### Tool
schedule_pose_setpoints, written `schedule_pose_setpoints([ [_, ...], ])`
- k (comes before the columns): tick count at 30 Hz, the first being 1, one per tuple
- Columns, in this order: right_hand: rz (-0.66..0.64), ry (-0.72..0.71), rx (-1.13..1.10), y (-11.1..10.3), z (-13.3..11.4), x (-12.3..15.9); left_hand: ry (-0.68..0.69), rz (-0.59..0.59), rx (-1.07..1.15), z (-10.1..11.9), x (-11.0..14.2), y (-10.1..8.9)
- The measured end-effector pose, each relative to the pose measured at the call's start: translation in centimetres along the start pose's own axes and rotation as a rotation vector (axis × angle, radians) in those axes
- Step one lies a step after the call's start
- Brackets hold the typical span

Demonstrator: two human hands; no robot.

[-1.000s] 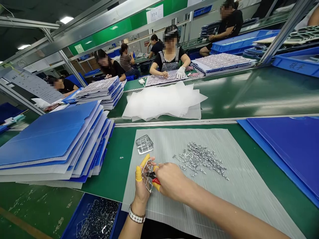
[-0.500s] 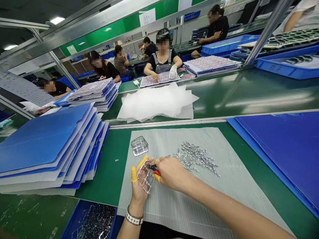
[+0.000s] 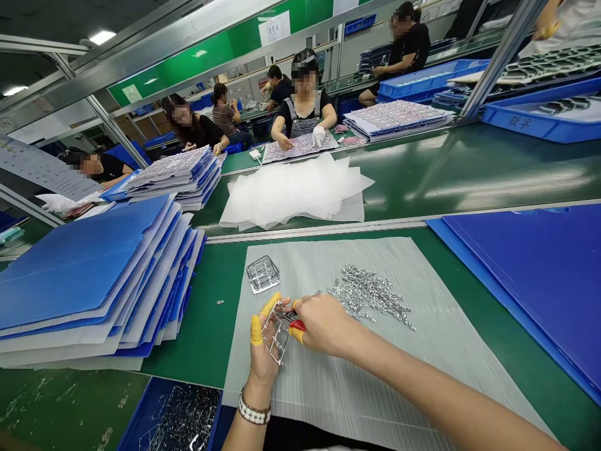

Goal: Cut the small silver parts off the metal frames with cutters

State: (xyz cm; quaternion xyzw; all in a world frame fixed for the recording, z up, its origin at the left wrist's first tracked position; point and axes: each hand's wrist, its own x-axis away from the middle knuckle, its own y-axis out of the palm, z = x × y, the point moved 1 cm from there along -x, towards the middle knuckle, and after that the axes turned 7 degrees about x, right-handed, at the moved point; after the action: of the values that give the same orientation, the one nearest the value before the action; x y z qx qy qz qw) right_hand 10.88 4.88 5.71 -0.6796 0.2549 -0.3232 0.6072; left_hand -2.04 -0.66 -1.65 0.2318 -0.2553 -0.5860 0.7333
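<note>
My left hand point(image 3: 264, 341), with yellow finger cots, grips a silvery sprue frame point(image 3: 280, 346) held up over the white sheet point(image 3: 399, 388). My right hand point(image 3: 323, 324), also in finger cots, is closed around red-handled nippers point(image 3: 297, 325). The dark jaws of the nippers reach into the frame; exactly what they touch is too small to tell. Beyond my left hand, several similar sprue frames point(image 3: 263, 274) lie stacked on the sheet. A heap of small silvery twisted pieces point(image 3: 370, 293) is spread beyond my right hand.
At left stands a tall stack of blue boards and white sheets point(image 3: 89, 257). Blue boards point(image 3: 530, 269) lie at right. A blue bin point(image 3: 183, 419) with cut frames sits below the table edge. Loose white sheets point(image 3: 295, 191) lie ahead; several co-workers sit beyond.
My left hand and the sprue frame have shifted and turned very slightly against the nippers. Across the bench, a co-worker's gloved hand has moved a little lower and left.
</note>
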Motion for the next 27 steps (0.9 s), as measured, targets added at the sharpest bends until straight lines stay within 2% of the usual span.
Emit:
schedule_pose_setpoints([
  [11,0.017,-0.026,0.041,0.1,-0.3,0.0,0.010,0.011,-0.004,-0.1,-0.1,-0.1],
  [17,0.045,-0.004,0.067,0.8,-0.2,0.4,-0.028,0.058,0.118,0.8,-0.6,-0.1],
  [23,-0.036,0.007,0.056,1.3,-0.4,0.6,-0.059,0.108,0.208,1.5,-0.8,0.1],
  [27,-0.029,-0.002,0.057,1.6,-0.6,0.4,-0.053,0.118,0.199,1.3,-0.7,0.3],
])
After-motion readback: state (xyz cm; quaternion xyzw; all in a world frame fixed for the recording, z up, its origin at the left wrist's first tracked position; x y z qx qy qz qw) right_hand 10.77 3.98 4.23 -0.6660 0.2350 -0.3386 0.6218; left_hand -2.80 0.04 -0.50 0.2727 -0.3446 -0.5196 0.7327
